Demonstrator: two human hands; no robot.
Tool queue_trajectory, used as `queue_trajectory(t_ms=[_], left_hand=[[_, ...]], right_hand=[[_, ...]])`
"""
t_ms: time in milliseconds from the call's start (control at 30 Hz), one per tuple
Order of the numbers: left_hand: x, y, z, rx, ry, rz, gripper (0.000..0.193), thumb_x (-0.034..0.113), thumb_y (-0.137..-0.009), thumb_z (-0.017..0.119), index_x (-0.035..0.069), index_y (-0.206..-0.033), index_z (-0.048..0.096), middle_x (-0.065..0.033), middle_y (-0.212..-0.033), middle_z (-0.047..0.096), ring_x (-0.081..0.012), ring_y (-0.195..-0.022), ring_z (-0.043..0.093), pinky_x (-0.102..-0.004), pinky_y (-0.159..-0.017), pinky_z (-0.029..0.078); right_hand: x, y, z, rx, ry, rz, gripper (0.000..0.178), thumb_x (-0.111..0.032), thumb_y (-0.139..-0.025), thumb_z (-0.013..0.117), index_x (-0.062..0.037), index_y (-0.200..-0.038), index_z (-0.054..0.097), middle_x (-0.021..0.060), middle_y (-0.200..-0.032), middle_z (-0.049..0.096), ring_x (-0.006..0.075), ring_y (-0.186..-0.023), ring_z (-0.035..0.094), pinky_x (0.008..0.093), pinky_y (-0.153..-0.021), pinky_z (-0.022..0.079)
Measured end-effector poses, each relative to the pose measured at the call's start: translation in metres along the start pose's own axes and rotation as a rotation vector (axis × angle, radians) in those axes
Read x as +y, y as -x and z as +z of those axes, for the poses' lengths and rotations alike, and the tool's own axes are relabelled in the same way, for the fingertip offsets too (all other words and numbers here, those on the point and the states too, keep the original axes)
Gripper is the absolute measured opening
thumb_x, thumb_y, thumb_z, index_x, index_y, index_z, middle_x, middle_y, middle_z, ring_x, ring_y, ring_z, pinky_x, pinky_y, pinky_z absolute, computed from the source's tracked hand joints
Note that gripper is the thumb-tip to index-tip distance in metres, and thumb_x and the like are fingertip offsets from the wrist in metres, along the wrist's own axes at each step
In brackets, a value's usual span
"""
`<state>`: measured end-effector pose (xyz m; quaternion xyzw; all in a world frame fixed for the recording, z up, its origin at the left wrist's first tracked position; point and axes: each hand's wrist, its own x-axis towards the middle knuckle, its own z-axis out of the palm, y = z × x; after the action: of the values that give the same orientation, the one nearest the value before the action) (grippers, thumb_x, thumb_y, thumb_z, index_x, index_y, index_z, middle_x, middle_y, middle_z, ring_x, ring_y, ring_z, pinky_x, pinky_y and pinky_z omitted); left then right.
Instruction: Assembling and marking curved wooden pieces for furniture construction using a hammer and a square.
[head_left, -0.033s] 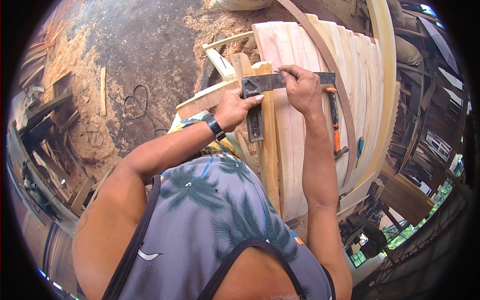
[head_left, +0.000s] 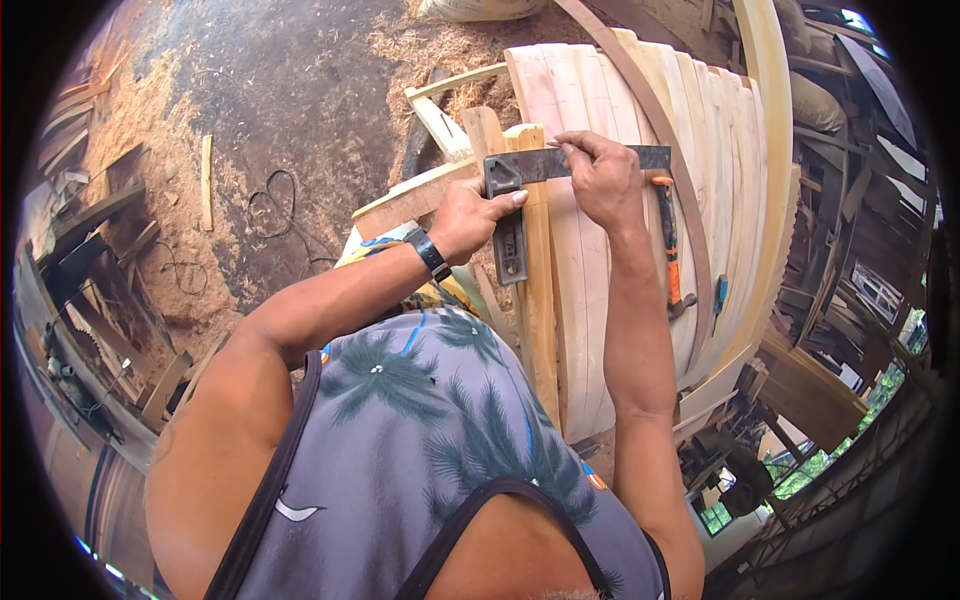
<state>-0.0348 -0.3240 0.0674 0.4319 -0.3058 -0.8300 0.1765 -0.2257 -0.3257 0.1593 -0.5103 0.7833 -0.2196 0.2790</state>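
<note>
Carpenter's square (head_left: 543, 164) is lying at the middle of the head view, where I am watching remotely: its dark blade is running left to right across a yellowish wooden strip (head_left: 541, 300) and pale planks (head_left: 585, 290), while its slotted stock is pointing toward the near side. The left hand (head_left: 466, 222) is gripping the corner where blade and stock are meeting, its thumb pressing on top; its other fingers are mostly hiding from me. The right hand (head_left: 605, 185) is covering part of the blade, thumb and forefinger drawing together by the far edge; I cannot tell whether they are pinching something small. A black wristwatch (head_left: 430, 254) is circling the left wrist. Right of the right forearm, I am seeing a hammer (head_left: 671, 245) with an orange-and-black handle lying just beside a curved brown strip (head_left: 692, 210), and a teal-handled tool (head_left: 720, 288) resting farther right.
</note>
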Motion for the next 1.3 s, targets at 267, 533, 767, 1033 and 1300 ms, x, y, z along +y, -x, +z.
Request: queue_trajectory(t_ms=[267,533,767,1033,1300], left_hand=[[0.006,0.003,0.004,0.025,-0.024,-0.021,0.023,0.013,-0.094,0.076,-0.004,-0.109,0.072,-0.0058,-0.098,0.074,-0.0094,-0.082,0.066,-0.0282,-0.072,0.057],[0.006,0.002,0.003,0.033,-0.051,-0.006,0.022,0.013,-0.093,0.077,-0.002,-0.108,0.073,-0.003,-0.095,0.073,-0.0081,-0.08,0.063,-0.0275,-0.072,0.055],[0.007,0.002,0.003,0.034,-0.058,0.001,0.023,0.015,-0.093,0.078,-0.001,-0.109,0.073,-0.002,-0.094,0.072,-0.0078,-0.081,0.062,-0.0274,-0.072,0.055],[0.01,0.004,0.007,0.053,-0.019,-0.039,0.022,0.014,-0.094,0.077,-0.001,-0.109,0.072,-0.0024,-0.095,0.072,-0.0085,-0.082,0.063,-0.0283,-0.073,0.055],[0.01,0.005,0.01,0.077,-0.029,-0.035,0.021,0.013,-0.094,0.076,-0.003,-0.108,0.072,-0.0053,-0.096,0.074,-0.0106,-0.081,0.066,-0.0295,-0.071,0.056]], right_hand=[[0.015,-0.009,0.009,-0.125,-0.256,0.051,0.018,-0.008,-0.093,0.064,-0.0004,-0.103,0.077,0.0116,-0.078,0.073,0.0125,-0.071,0.067,0.0281,-0.069,0.054],[0.023,-0.026,0.014,-0.29,-0.217,0.063,0.019,-0.009,-0.092,0.065,-0.0009,-0.104,0.077,0.0124,-0.081,0.075,0.0143,-0.073,0.068,0.0311,-0.07,0.055],[0.025,-0.027,0.016,-0.306,-0.211,0.051,0.02,-0.01,-0.092,0.064,-0.001,-0.104,0.077,0.0133,-0.08,0.074,0.0155,-0.072,0.069,0.0313,-0.07,0.055],[0.011,-0.028,0.009,-0.335,-0.14,0.046,0.02,-0.009,-0.091,0.064,-0.0018,-0.102,0.078,0.0148,-0.078,0.074,0.0171,-0.07,0.07,0.0322,-0.07,0.055],[0.009,-0.032,-0.005,-0.176,0.419,-0.118,0.02,-0.013,-0.091,0.066,-0.0009,-0.102,0.078,0.0117,-0.083,0.076,0.0157,-0.072,0.068,0.0329,-0.069,0.055]])
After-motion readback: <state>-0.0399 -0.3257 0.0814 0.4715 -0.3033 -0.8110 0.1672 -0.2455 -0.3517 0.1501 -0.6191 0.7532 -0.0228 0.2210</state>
